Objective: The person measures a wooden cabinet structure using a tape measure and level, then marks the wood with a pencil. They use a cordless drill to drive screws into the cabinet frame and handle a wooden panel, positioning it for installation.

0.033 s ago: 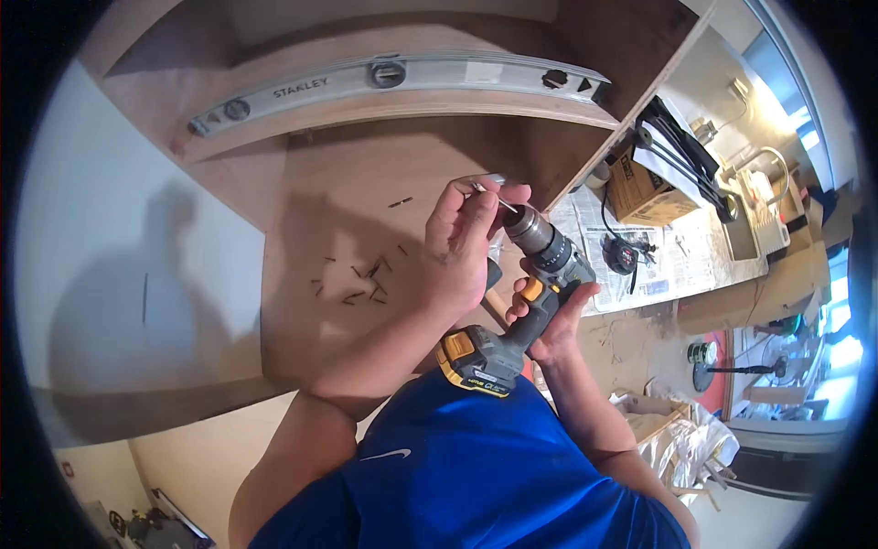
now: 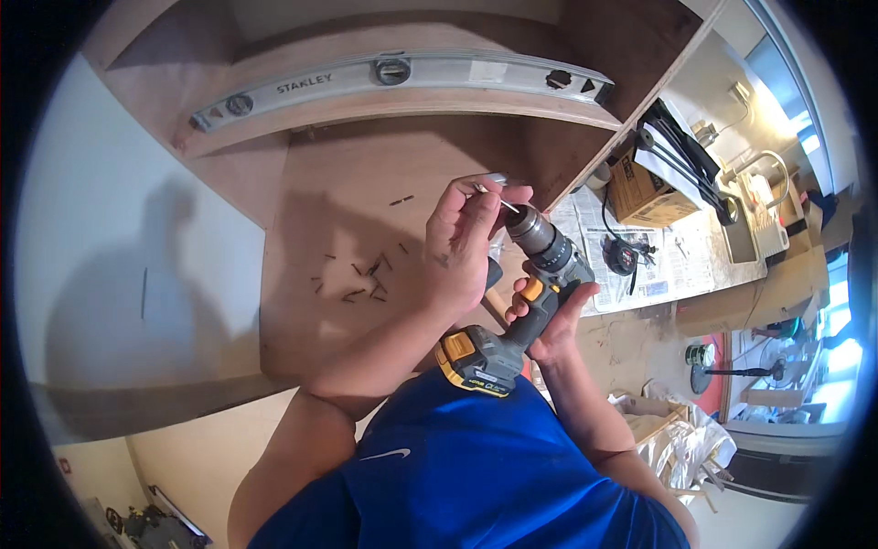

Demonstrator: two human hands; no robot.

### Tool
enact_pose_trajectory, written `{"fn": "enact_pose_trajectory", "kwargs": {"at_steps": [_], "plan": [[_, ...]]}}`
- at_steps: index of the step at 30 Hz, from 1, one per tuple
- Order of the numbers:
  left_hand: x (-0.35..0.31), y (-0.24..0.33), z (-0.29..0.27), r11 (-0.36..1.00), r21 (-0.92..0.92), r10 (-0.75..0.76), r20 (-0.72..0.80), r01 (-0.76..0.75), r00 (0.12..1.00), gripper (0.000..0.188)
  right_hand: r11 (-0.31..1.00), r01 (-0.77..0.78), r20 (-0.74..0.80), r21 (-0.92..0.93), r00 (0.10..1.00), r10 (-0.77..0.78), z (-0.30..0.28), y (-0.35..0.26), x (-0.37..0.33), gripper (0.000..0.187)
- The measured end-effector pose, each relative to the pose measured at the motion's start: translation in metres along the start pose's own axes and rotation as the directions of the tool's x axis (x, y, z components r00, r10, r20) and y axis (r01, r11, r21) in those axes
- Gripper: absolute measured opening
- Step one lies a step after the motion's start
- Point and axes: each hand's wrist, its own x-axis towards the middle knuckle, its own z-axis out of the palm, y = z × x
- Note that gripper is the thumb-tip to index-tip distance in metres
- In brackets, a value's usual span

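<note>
My right hand point(image 2: 569, 322) is wrapped round the handle of a cordless drill point(image 2: 549, 249), black and grey with yellow parts. Its battery point(image 2: 477, 363) hangs low, close to my blue shirt, and the chuck tilts up toward my left hand. Thumb and fingers of my left hand point(image 2: 466, 233) pinch a thin metal bit point(image 2: 508, 206) at the chuck's mouth; its far end is partly hidden by the fingers. Several dark screws point(image 2: 373, 270) lie scattered on the wooden panel beyond my left forearm, with a separate small dark piece point(image 2: 401, 200) farther off.
A long silver spirit level point(image 2: 487, 71) rests along the wooden cabinet's shelf edge. To the right, a newspaper-covered worktop point(image 2: 672, 274) holds a cardboard box point(image 2: 651, 194), a black corded item point(image 2: 622, 256) and a sink point(image 2: 743, 229). Wrapped material point(image 2: 686, 439) lies at lower right.
</note>
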Motion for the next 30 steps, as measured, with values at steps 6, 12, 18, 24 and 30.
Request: {"fn": "enact_pose_trajectory", "kwargs": {"at_steps": [6, 12, 18, 24, 30], "plan": [[-0.009, 0.002, -0.004, 0.981, 0.152, 0.115, 0.037, -0.119, 0.993, 0.012, 1.0, -0.009, -0.03, -0.028, 1.0, 0.008, 0.009, 0.006, -0.003, 0.104], [-0.01, 0.015, 0.015, 0.975, -0.219, -0.042, -0.02, 0.036, 0.999, 0.016, 0.998, -0.053, 0.124, -0.033, 0.991, 0.057, 0.019, 0.001, 0.0, 0.095], [-0.039, 0.046, 0.034, 0.922, -0.379, -0.084, 0.008, 0.081, 0.996, 0.023, 0.855, 0.252, 0.231, -0.454, 0.96, -0.16, 0.031, -0.004, -0.044, 0.083], [-0.052, 0.068, 0.048, 0.917, -0.379, -0.071, 0.152, 0.124, 0.986, 0.031, 0.409, 0.641, 0.439, -0.649, 0.755, -0.486, 0.062, -0.011, -0.06, 0.113], [-0.05, 0.071, 0.046, 0.92, -0.373, -0.078, 0.126, 0.121, 0.989, 0.023, 0.132, 0.779, 0.684, -0.614, 0.607, -0.404, 0.041, -0.016, -0.048, 0.114]]}}
